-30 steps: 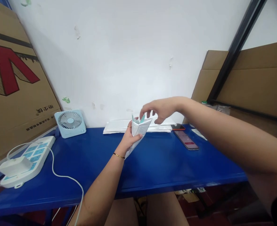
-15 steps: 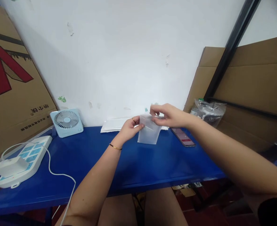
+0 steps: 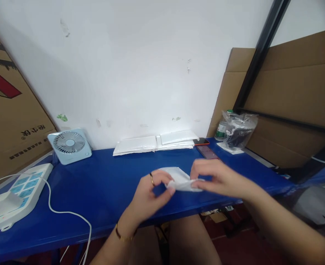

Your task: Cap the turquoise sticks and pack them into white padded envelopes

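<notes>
A small translucent white bag (image 3: 179,177) is held between my two hands, low over the front half of the blue table. My left hand (image 3: 154,189), with a ring on a finger and a bracelet at the wrist, pinches the bag's left end. On the other side, my right hand (image 3: 215,176) grips the right end between thumb and fingers. The bag's near edge is bunched toward me and its far part spreads away. Both hands are slightly blurred, and whether anything is inside the bag cannot be made out.
Flat white packets (image 3: 136,144) lie in stacks along the wall. Two phones (image 3: 206,151) are right of them, near a bottle (image 3: 221,130) and a clear plastic bag (image 3: 241,129). At left are a light-blue fan (image 3: 71,143), a power strip (image 3: 27,187) with a white cable, and a cardboard box (image 3: 10,114).
Both hands have brought the bag down and nearer to me. It hung upright before; now it is tipped over, its near edge bunched. The view has shifted slightly.
</notes>
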The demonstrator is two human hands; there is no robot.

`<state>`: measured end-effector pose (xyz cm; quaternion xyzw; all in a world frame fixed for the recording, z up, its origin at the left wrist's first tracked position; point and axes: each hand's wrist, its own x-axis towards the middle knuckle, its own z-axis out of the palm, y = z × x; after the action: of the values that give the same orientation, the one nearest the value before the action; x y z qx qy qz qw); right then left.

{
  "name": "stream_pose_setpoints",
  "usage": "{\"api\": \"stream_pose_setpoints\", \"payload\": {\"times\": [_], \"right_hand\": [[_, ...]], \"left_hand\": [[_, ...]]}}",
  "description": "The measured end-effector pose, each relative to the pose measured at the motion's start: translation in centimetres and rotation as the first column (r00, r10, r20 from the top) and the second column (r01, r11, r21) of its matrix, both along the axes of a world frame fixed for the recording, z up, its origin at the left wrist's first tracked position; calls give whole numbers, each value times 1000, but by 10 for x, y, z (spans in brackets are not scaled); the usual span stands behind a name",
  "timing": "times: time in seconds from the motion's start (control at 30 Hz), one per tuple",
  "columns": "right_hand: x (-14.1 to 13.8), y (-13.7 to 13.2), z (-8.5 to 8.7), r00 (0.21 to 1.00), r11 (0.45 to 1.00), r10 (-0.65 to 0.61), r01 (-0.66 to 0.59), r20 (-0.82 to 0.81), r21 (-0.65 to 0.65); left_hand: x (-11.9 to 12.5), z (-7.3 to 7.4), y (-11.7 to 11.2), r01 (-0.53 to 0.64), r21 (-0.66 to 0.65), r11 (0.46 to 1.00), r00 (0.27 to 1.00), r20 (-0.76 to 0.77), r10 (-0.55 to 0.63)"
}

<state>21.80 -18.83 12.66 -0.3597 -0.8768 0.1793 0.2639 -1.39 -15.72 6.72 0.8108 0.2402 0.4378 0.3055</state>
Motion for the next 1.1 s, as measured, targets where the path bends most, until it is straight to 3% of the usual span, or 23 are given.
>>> {"api": "stream_pose_setpoints", "payload": {"times": [0.07, 0.17, 0.23, 0.33, 0.47, 0.53, 0.67, 0.77, 0.83, 0.93, 1.0, 1.1], "right_hand": [[-6, -18, -34, 996, 984, -54, 41, -67, -174], [-19, -38, -86, 971, 913, -201, 138, -128, -384], [-27, -45, -111, 945, 887, -287, 200, -158, -416], [-30, -46, -133, 907, 874, -364, 252, -214, -416], [-26, -38, -141, 885, 840, -376, 200, -275, -504], [-25, -34, -143, 890, 862, -392, 268, -231, -430], [-26, -38, -146, 902, 904, -427, 428, -71, -1], [-32, -48, -148, 934, 888, -356, 342, -9, 306], [-38, -53, -151, 952, 876, -302, 256, 50, 409], [-47, -52, -154, 947, 881, -294, 216, 129, 422], [-48, -47, -149, 939, 884, -297, 200, 177, 423], [-38, -34, -117, 930, 892, -279, 159, 240, 422]], "left_hand": [[-3, -22, -24, -43, -102, 994, 998, -58, 37], [-1, -59, -50, -184, -180, 966, 975, -157, 157], [1, -76, -59, -291, -163, 943, 935, -258, 244], [1, -85, -63, -387, -109, 916, 852, -422, 310], [0, -78, -59, -417, -103, 903, 791, -532, 304], [1, -75, -57, -443, -89, 892, 760, -565, 320], [6, -74, -51, -496, -19, 868, 665, -651, 366], [9, -77, -48, -512, 16, 859, 634, -668, 390], [9, -79, -47, -522, 14, 853, 632, -665, 398], [8, -82, -45, -532, -32, 846, 668, -631, 396], [3, -83, -41, -515, -137, 847, 742, -565, 360], [-10, -84, -32, -436, -334, 836, 883, -338, 325]]}}
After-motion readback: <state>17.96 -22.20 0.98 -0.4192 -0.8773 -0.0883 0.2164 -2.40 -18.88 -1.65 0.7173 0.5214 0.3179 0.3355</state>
